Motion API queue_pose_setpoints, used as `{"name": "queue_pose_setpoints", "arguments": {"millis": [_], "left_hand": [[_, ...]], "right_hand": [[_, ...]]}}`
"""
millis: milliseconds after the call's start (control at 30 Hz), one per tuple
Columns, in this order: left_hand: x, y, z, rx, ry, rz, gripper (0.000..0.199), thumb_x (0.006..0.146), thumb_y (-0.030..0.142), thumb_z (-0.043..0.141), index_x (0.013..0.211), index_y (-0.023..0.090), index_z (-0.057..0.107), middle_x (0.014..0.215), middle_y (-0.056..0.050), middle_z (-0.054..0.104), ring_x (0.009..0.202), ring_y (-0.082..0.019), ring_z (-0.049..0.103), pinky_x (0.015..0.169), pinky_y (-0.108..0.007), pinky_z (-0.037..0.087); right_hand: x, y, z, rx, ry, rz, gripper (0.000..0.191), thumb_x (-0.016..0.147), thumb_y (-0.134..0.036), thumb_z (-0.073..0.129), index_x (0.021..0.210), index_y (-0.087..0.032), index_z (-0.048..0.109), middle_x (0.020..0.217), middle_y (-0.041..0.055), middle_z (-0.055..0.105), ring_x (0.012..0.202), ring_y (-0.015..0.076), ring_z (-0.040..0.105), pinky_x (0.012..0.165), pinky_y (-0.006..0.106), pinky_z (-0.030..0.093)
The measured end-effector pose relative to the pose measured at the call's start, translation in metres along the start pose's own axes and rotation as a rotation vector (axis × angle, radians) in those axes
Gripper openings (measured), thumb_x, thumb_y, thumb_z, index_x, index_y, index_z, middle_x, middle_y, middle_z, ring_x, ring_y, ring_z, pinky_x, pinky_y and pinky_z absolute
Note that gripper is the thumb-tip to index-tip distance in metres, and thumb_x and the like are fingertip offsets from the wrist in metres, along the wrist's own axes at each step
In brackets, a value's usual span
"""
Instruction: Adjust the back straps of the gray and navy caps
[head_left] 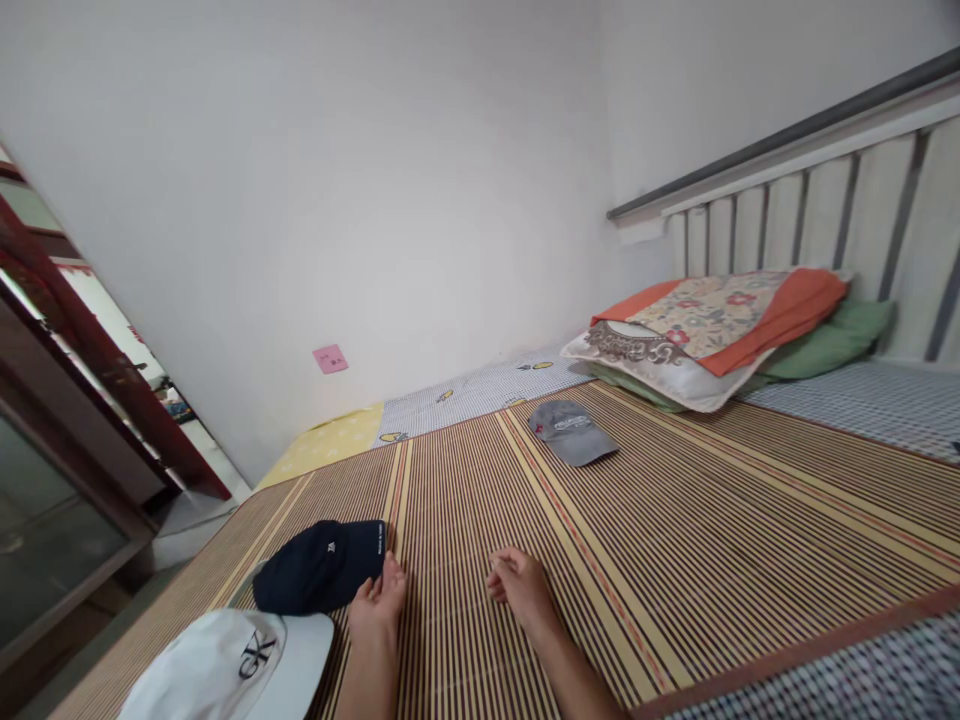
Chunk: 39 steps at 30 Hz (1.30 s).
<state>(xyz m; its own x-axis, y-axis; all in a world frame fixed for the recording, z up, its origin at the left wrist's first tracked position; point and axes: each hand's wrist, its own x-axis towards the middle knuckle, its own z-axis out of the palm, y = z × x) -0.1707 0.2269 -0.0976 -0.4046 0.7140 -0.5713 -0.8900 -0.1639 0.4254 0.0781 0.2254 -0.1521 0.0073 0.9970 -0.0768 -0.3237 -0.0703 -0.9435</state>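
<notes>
A dark navy cap (304, 568) lies on the striped bamboo mat (450, 480), its brim pointing right. My left hand (381, 595) is at the brim's edge, palm turned partly up and fingers loosely extended; whether it touches the brim I cannot tell. Close in front at the lower left is a white cap (217, 665) with dark letters, partly cut off by the frame. My right hand (520, 582) hovers over or rests on the middle of the mat, its fingers curled in with nothing visible in them. Farther back sits a grey cap (571, 432), brim toward the right.
Stacked pillows (675, 340) with orange and floral covers lie at the far right, against a slatted white headboard (795, 215). A pink note (330, 359) is stuck on the white wall (390, 200). At the left is a dark red door frame (150, 430).
</notes>
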Motion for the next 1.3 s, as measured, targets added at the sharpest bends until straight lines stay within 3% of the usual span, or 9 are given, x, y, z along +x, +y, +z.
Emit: {"name": "queue_pose_setpoints", "arguments": {"millis": [100,300,433,633,800,900,1100,1200,1300], "left_hand": [[0.003,-0.004,-0.006,0.018,0.017,0.03,0.044,0.094,0.008,0.042,0.134,0.024,0.049,0.101,-0.006,0.073,0.066,-0.018,0.074,0.058,-0.029,0.057],[0.008,-0.01,-0.007,0.063,-0.026,0.128,0.032,0.095,0.01,0.049,0.122,0.018,0.065,0.084,-0.004,0.075,0.061,-0.014,0.073,0.057,-0.021,0.056],[0.005,-0.008,-0.004,0.074,-0.038,0.176,0.038,0.094,0.007,0.05,0.127,0.02,0.065,0.092,-0.004,0.078,0.065,-0.014,0.075,0.06,-0.021,0.058],[-0.005,-0.006,0.005,0.099,-0.031,0.211,0.03,0.098,0.011,0.048,0.123,0.019,0.063,0.099,-0.007,0.076,0.068,-0.015,0.075,0.054,-0.021,0.057],[-0.022,-0.006,0.024,0.141,-0.057,0.301,0.019,0.097,0.004,0.047,0.093,0.018,0.06,0.084,-0.002,0.073,0.066,-0.011,0.073,0.053,-0.016,0.055],[-0.038,-0.01,0.037,0.164,-0.118,0.379,0.024,0.098,0.001,0.049,0.08,0.018,0.052,0.077,0.001,0.072,0.066,-0.009,0.072,0.058,-0.015,0.055],[-0.075,-0.038,0.051,0.226,-0.294,0.398,0.025,0.093,0.0,0.057,0.077,0.018,0.05,0.076,0.0,0.073,0.072,-0.014,0.075,0.058,-0.019,0.056],[-0.091,-0.062,0.043,0.276,-0.397,0.343,0.015,0.087,0.002,0.065,0.086,0.017,0.061,0.079,0.0,0.074,0.068,-0.016,0.075,0.055,-0.02,0.055],[-0.098,-0.083,0.027,0.336,-0.511,0.269,0.031,0.074,0.011,0.084,0.099,0.017,0.068,0.086,0.0,0.075,0.069,-0.016,0.075,0.058,-0.022,0.057]], "right_hand": [[0.0,0.001,0.0,-0.002,0.0,0.0,0.009,0.079,-0.025,0.058,0.073,-0.021,0.064,0.053,-0.0029,0.066,0.043,0.0146,0.062,0.044,0.023,0.046],[0.003,0.004,0.001,-0.015,-0.004,-0.004,0.01,0.079,-0.026,0.059,0.074,-0.021,0.065,0.052,-0.0029,0.066,0.043,0.0149,0.061,0.044,0.023,0.045],[0.006,0.008,0.002,-0.024,-0.001,-0.002,0.01,0.08,-0.028,0.059,0.076,-0.021,0.065,0.051,-0.0033,0.066,0.042,0.0147,0.06,0.043,0.023,0.044],[0.004,0.009,0.0,-0.044,-0.019,-0.018,0.013,0.083,-0.029,0.059,0.079,-0.02,0.067,0.054,-0.0027,0.067,0.045,0.0153,0.062,0.046,0.024,0.046],[0.002,0.006,-0.001,-0.057,-0.027,-0.019,0.012,0.084,-0.028,0.061,0.076,-0.021,0.067,0.054,-0.002,0.066,0.046,0.016,0.063,0.047,0.025,0.048],[0.002,0.006,-0.001,-0.066,-0.023,-0.009,0.009,0.083,-0.026,0.063,0.077,-0.021,0.067,0.053,-0.003,0.065,0.045,0.0158,0.063,0.047,0.024,0.048],[0.002,0.008,0.001,-0.073,-0.007,-0.008,0.008,0.084,-0.023,0.062,0.077,-0.02,0.066,0.052,-0.0036,0.064,0.045,0.0159,0.062,0.047,0.025,0.048],[0.002,0.009,0.002,-0.068,0.004,-0.014,0.008,0.083,-0.022,0.061,0.076,-0.02,0.065,0.051,-0.004,0.064,0.043,0.0152,0.06,0.046,0.024,0.047],[0.001,0.01,0.001,-0.06,-0.001,-0.026,0.008,0.082,-0.024,0.062,0.075,-0.02,0.065,0.051,-0.0039,0.064,0.043,0.0148,0.06,0.046,0.024,0.045]]}}
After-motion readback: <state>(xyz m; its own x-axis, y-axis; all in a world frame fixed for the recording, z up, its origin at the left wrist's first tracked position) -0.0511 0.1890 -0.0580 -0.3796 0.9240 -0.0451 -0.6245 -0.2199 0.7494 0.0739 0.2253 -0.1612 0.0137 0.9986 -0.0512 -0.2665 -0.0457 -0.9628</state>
